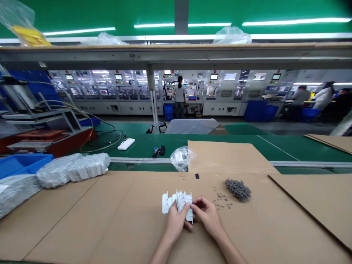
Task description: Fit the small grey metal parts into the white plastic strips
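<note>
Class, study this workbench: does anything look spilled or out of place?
Yes: a few small dark grey parts lie scattered on the cardboard sheet, apart from their heap, just right of the white plastic pieces held by the left hand and right hand. They look spilled from the heap.

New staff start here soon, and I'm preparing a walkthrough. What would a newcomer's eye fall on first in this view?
Closest in view, the left hand and right hand hold a stack of white pieces on a cardboard sheet, beside a heap of small dark grey parts. Across the hall, a long row of white machines with lit screens stands behind a person facing it.
</note>
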Demonstrator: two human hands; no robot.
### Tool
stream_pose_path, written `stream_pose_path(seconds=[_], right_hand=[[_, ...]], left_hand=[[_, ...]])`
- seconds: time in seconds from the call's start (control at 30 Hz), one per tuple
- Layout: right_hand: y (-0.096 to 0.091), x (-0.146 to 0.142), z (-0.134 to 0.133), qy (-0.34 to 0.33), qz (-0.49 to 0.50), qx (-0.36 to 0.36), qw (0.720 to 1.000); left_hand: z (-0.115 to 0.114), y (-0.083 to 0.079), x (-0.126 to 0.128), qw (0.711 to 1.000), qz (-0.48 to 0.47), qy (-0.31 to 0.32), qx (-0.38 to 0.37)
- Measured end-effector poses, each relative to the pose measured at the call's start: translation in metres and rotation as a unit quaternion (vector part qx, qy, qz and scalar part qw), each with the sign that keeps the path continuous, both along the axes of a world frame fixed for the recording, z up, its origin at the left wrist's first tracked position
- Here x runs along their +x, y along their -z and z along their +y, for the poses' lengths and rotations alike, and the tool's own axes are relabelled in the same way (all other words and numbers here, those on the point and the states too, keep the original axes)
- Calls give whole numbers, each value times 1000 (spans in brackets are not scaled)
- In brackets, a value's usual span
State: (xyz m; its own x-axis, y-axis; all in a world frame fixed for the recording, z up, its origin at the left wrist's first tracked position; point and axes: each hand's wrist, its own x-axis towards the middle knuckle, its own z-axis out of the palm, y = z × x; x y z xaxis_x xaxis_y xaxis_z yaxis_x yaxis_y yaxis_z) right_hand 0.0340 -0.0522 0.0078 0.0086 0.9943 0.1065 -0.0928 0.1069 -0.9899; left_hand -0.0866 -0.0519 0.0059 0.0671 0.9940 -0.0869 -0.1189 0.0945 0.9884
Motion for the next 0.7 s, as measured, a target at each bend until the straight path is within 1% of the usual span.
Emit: stream_pose_path(seconds=[0.1,0.23,0.33,0.4,0.53,0.63,0.7], right_hand=[[2,3,2,-22,66,-31,997],[5,9,2,-94,147,-113,978],[3,11,1,-92,176,-124,972],[1,10,0,-98,178,-126,971],[0,6,-2,-146,146,-136,969],[3,5,-2,-136,108,-125,977],[4,5,-1,-123,97,-117,981]], left_hand=[[-1,-2,0,1000,11,8,0],[-3,-2,-1,999,26,29,10],[-3,2,-1,998,42,35,31],[-2,5,-1,997,56,27,39],[1,7,-3,997,60,-8,52],[2,7,-4,995,66,-34,62],[2,7,-4,994,84,-35,68]])
